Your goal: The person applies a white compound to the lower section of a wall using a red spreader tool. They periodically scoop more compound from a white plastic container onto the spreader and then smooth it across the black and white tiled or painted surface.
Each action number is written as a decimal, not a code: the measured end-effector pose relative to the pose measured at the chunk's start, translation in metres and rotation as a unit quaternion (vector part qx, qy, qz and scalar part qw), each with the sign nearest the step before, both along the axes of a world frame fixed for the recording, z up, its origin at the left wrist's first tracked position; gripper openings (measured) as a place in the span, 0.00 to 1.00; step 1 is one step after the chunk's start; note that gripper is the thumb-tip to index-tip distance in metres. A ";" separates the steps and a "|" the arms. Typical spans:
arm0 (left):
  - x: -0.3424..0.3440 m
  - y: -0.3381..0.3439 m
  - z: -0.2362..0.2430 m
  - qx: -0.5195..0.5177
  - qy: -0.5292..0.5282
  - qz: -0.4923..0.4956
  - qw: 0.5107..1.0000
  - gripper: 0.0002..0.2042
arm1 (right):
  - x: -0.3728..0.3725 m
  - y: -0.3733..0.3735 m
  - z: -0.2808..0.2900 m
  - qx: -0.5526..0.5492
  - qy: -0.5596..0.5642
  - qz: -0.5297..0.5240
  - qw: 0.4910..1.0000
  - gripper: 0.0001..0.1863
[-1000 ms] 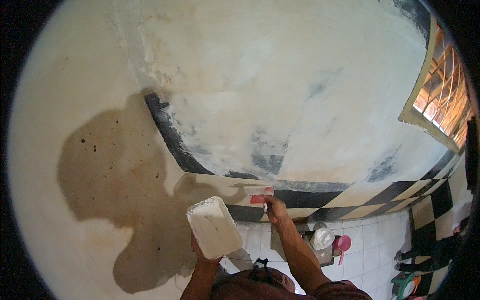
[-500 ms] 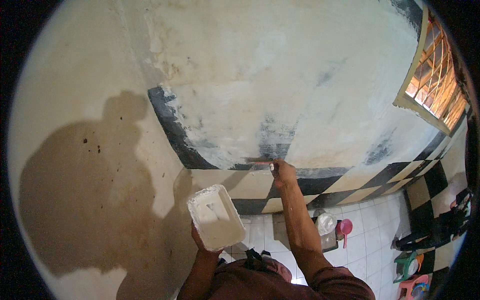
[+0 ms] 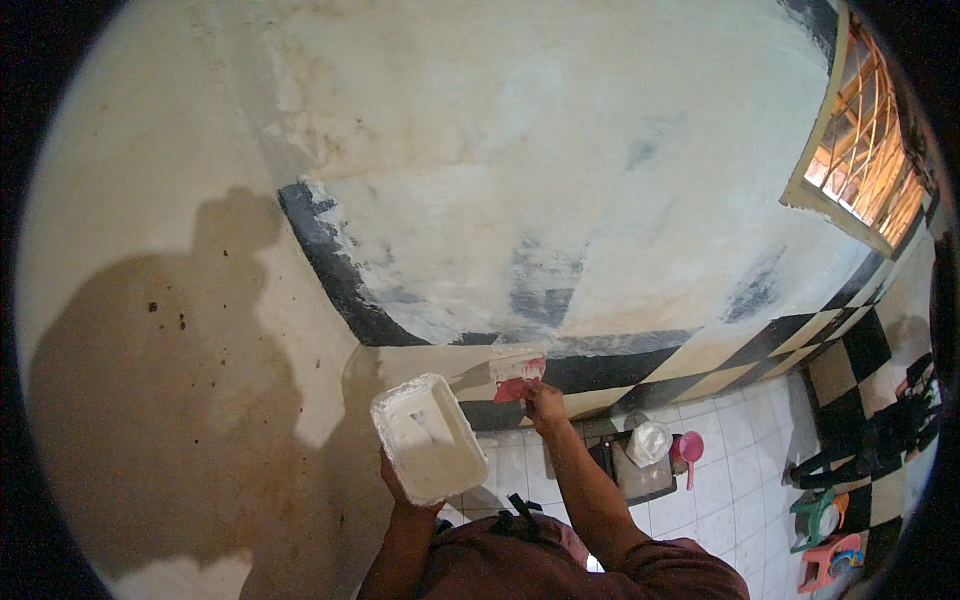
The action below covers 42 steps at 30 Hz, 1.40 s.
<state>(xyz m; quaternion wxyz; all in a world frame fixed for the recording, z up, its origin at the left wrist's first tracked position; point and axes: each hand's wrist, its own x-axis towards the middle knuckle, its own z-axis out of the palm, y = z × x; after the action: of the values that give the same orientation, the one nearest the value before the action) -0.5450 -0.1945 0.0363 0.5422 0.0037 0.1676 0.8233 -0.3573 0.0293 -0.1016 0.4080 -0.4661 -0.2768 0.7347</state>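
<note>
My left hand (image 3: 394, 478) grips a white rectangular tub (image 3: 378, 432) from below on its left side; most of its fingers are behind the tub. Inside lies a smooth off-white paste (image 3: 440, 452). Closed around a wide red putty knife (image 3: 518, 388), my right hand (image 3: 545, 406) is just right of the tub and away from the wall. Pale paste smears the blade. Ahead stands a wall (image 3: 440, 220) with white filler spread unevenly over it, dark patches showing through. A black painted band (image 3: 335, 265) runs along its left and lower edge.
Black and cream checks (image 3: 610, 372) line the wall's foot above white floor tiles (image 3: 715, 490). A plastic bag (image 3: 650, 443) rests on a dark-framed stand (image 3: 640, 482) beside a pink dipper (image 3: 690, 447). At right are a barred window (image 3: 868, 150), a person (image 3: 885, 430), and green (image 3: 812, 520) and pink (image 3: 822, 563) stools.
My right hand has drawn the putty knife off the wall, down and slightly left toward the tub, turning its blade into view. The tub has barely moved.
</note>
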 end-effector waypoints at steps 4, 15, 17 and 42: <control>-0.009 -0.002 -0.014 0.014 -0.003 0.022 1.000 0.25 | -0.023 -0.003 -0.003 -0.039 0.028 -0.062 0.997 0.13; -0.002 0.005 -0.001 0.030 -0.014 -0.010 0.999 0.27 | -0.017 0.011 0.097 0.061 0.055 -0.130 0.988 0.10; -0.007 0.002 -0.014 0.020 0.030 0.000 0.999 0.28 | -0.027 0.003 0.140 0.065 0.057 -0.127 0.988 0.10; -0.008 0.002 0.028 0.245 -0.633 -0.035 0.734 0.31 | -0.058 -0.033 0.157 0.067 0.053 0.012 0.996 0.06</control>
<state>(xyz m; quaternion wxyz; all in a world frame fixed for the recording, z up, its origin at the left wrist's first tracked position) -0.5532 -0.1927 0.0643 0.5315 -0.3797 -0.4220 0.6287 -0.4156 -0.0041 0.0549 0.4434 -0.3950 -0.3092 0.7429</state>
